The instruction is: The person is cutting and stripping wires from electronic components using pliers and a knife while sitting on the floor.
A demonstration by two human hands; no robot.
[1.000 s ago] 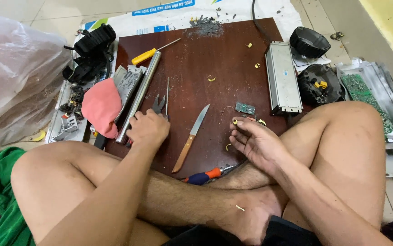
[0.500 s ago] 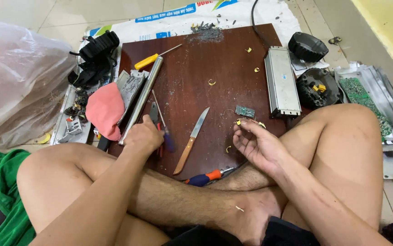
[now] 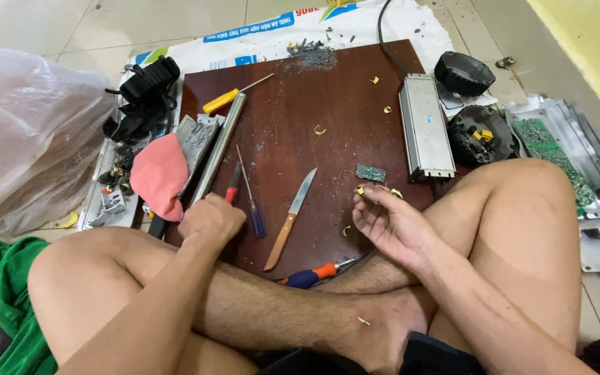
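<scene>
the left hand [image 3: 211, 219] is clenched over the red handle of a pair of pliers [image 3: 233, 186], at the near left edge of the dark wooden board [image 3: 327, 97]. just right of the pliers on the board lies a blue-handled screwdriver [image 3: 250, 196], then a wooden-handled knife [image 3: 290, 219] with its blade pointing away from the person. the right hand [image 3: 390, 223] is palm up over the board's near right part, fingers loosely curled, pinching a small yellow piece [image 3: 360, 189]; whether more lies in the palm cannot be told. just beyond that hand, on the board, sits a small green circuit board [image 3: 370, 173]. a grey metal box [image 3: 425, 132] lies along the board's right edge. a metal tube [image 3: 220, 146] and a yellow-handled screwdriver [image 3: 222, 101] lie on the board's left side. an orange-and-blue screwdriver [image 3: 311, 274] rests at the board's near edge, against the crossed legs. a pink cloth [image 3: 159, 176] lies just off the board's left edge.
</scene>
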